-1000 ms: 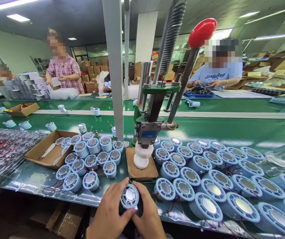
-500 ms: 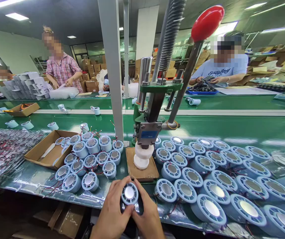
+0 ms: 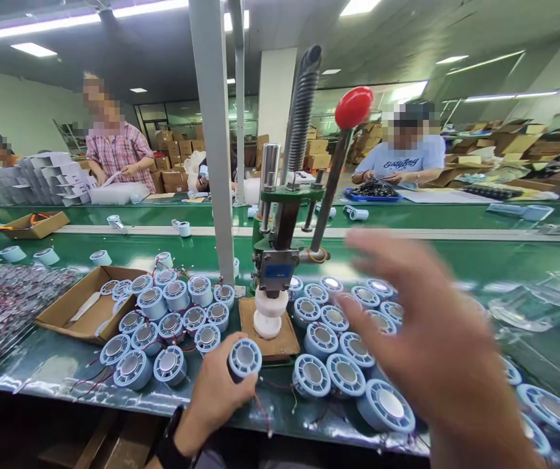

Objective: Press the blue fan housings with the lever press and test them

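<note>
My left hand (image 3: pixel 219 391) holds a round light-blue part (image 3: pixel 245 358) with a silver disc on top, at the bench's front edge; thin wires hang below it. Raised over the parts on the right, my right hand (image 3: pixel 421 326) is open, fingers spread and blurred, holding nothing. Between and beyond my hands stands a green hand press (image 3: pixel 280 260) with a red-knobbed lever (image 3: pixel 354 107). Its white round tooling (image 3: pixel 267 319) sits above a brown board (image 3: pixel 284 342). My right fingers are apart from the lever in view.
Similar blue parts (image 3: pixel 132 369) cluster on the left beside an open cardboard box (image 3: pixel 53 319). Several more (image 3: pixel 386 405) fill the right side. A grey post (image 3: pixel 214 143) rises behind the press. Two people (image 3: pixel 120 153) (image 3: pixel 400 156) work across the green line, with another partly visible at far left.
My right hand has let go of the blue part and moved up and right. My left hand keeps the part, now slightly left and higher. The view has shifted.
</note>
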`<state>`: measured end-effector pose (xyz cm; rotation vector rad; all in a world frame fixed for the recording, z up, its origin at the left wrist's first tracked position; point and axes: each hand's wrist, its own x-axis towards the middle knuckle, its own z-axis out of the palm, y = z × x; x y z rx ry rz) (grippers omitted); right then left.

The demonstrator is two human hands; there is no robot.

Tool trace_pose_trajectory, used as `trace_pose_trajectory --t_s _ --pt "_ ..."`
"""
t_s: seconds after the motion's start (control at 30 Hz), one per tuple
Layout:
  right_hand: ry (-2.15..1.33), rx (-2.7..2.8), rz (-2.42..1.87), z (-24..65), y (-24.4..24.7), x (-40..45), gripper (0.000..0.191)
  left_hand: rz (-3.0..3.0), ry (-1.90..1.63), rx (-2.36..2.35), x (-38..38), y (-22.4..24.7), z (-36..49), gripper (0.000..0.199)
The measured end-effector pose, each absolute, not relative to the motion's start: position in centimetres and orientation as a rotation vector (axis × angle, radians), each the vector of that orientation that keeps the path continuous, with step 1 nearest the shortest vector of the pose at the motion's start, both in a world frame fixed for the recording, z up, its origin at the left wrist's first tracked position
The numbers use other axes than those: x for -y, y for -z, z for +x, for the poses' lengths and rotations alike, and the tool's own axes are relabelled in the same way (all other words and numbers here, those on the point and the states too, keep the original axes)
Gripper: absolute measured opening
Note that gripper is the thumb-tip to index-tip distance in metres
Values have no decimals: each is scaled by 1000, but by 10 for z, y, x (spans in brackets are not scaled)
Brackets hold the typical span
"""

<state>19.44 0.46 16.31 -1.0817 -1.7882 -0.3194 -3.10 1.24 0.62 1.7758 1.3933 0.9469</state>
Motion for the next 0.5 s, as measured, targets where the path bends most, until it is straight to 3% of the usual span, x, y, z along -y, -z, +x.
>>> trace_pose_trajectory --t_s 0.1,0.2,0.3,0.5 --pt "493 1617 -1134 203 -260 -62 47 1759 -1044 -1359 -45 -29 -25 45" --pt "250 1596 -1193 199 -307 -117 37 1716 -1102 -1274 -75 -32 -13 47" --pt "-19 1600 -1153 192 -308 -146 34 1690 -1094 -1142 -93 -24 3 49" --pt "-107 1549 -1075 187 -301 -153 33 1616 -1026 -933 -102 -8 13 46"
